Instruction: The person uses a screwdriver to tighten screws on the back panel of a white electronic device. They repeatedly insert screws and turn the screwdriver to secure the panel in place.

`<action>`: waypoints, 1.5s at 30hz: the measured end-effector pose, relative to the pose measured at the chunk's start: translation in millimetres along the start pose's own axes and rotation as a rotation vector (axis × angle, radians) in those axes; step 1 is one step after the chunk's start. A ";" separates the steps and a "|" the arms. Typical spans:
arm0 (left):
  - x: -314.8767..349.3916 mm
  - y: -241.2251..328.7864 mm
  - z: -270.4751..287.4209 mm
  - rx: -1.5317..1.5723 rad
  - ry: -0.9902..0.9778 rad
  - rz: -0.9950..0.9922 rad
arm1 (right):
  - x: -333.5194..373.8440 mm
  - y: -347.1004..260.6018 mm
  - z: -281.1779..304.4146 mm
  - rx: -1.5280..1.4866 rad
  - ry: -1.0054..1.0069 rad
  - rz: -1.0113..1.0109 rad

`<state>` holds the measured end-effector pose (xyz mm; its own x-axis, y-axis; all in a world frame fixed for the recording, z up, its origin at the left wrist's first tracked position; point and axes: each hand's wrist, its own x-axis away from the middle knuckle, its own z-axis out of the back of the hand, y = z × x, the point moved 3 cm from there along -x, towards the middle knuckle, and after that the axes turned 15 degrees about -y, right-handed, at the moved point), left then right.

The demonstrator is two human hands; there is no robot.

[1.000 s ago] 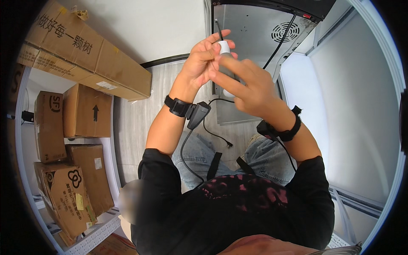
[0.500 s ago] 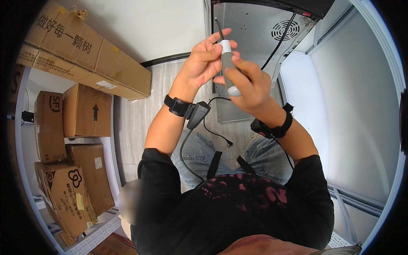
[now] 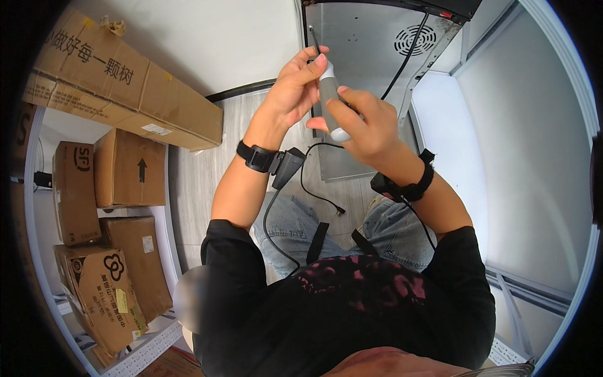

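Slim-shafted grey-and-white screwdriver [image 3: 328, 94] points at the left edge of the silver metal panel [image 3: 370, 44], tip contact unclear; your left hand [image 3: 294, 88] pinches its front end, likely for steadiness; your right hand [image 3: 373, 129] curls round its rear, likely for leverage

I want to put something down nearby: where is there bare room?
Bare: the floor strip bordered by the long carton, the shelf and the left forearm. Crowded: around the screwdriver, with the left hand and right hand close together; between the legs, where a cord shows; and the shelf, holding several boxes.
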<state>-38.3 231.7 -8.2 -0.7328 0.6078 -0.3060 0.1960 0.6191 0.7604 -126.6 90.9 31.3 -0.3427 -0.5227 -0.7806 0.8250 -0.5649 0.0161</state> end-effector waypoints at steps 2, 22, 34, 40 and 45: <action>2.1 3.4 -9.5 -0.036 -0.017 0.061 | 1.8 1.1 -1.8 0.006 -0.010 0.013; -25.5 -68.2 -12.0 0.069 -0.191 0.052 | 47.1 57.4 84.9 -0.244 -0.308 -0.252; -128.7 -258.8 -73.9 -0.174 -0.085 0.509 | 226.0 168.9 141.0 -0.384 -0.636 -1.026; -151.6 -375.8 -61.7 -0.263 -0.204 0.708 | 368.1 209.2 136.0 -0.638 -0.438 -1.358; -143.2 -475.2 -8.2 -0.656 -0.178 0.679 | 425.4 229.1 123.9 -0.760 -0.155 -1.564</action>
<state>-31.7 -153.6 -321.0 -0.4771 0.8344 0.2761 0.0985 -0.2614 0.9602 -139.0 -340.0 -219.6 -0.9522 0.0989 0.2891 -0.3028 -0.1778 -0.9363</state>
